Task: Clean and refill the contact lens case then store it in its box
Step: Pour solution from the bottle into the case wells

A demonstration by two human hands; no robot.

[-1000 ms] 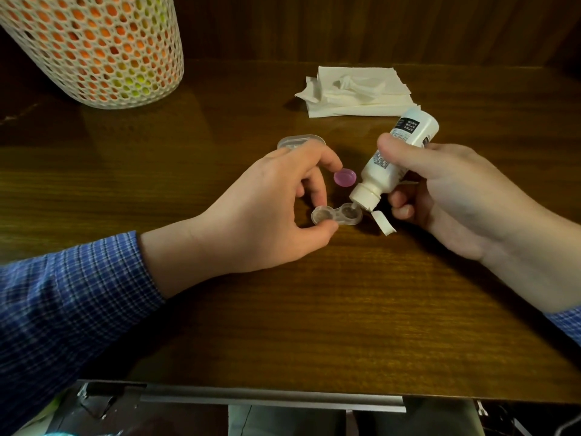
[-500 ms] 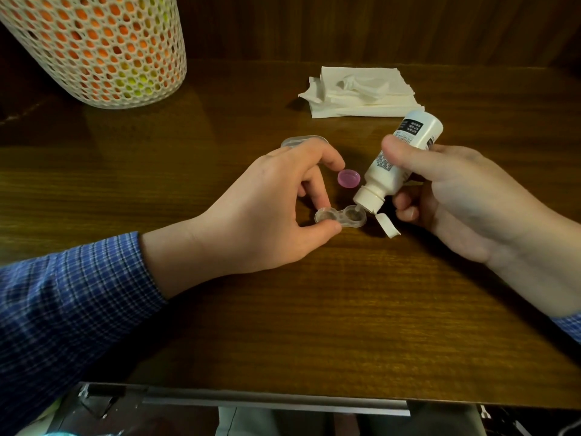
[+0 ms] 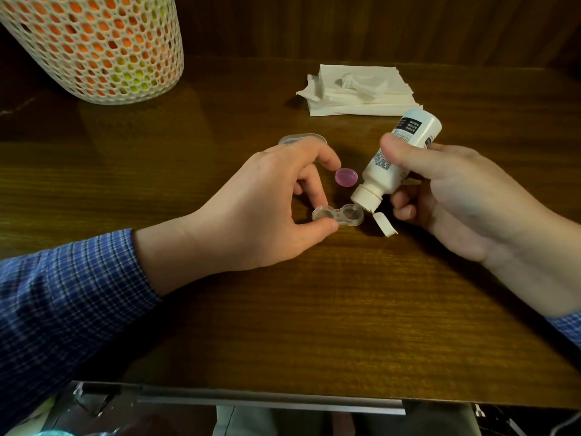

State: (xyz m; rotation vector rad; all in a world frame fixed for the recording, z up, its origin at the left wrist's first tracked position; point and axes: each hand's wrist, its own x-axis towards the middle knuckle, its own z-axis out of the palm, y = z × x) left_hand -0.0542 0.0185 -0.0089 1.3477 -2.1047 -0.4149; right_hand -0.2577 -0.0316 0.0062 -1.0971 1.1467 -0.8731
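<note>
A clear two-well contact lens case [image 3: 338,216] lies uncapped on the wooden table [image 3: 314,309]. My left hand [image 3: 267,209] pinches its left well between thumb and a finger. My right hand [image 3: 446,190] grips a white solution bottle [image 3: 393,158], tilted nozzle-down, its tip over the right well. The bottle's flip cap [image 3: 385,224] hangs open beside the case. A pink lens-case cap [image 3: 346,177] lies just behind the case. A clear plastic box [image 3: 298,139] shows partly behind my left fingers.
A stack of white tissues [image 3: 358,89] lies at the back of the table. A white mesh basket [image 3: 94,48] holding orange and yellow things stands at the back left. The table's front edge [image 3: 267,401] runs along the bottom.
The bottle's nozzle has dipped slightly closer over the right well. My left hand keeps its pinch on the case.
</note>
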